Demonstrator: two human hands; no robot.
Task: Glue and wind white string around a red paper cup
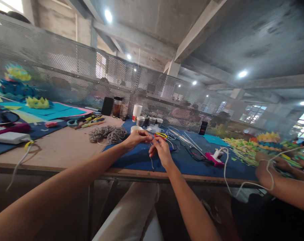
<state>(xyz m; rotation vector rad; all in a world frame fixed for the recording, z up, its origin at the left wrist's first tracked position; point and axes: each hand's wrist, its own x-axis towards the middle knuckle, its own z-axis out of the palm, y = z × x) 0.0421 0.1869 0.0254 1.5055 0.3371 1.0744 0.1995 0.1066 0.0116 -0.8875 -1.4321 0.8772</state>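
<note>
Above the blue mat, my left hand and my right hand meet with fingertips pinched together. A thin grey cord hangs down from between them, its end loose over the mat. Both hands appear closed on this cord; the part inside the fingers is hidden. Just behind the left hand stands a small white cup. To the left lies a tangled heap of grey cord. Yellow-handled scissors rest partly behind my right hand.
Pliers and blue-handled scissors lie back left, near blue paper sheets. Small jars and a dark bottle line the perforated screen. A pink power strip trails a white cable. At right, another person's arm is beside paper scraps.
</note>
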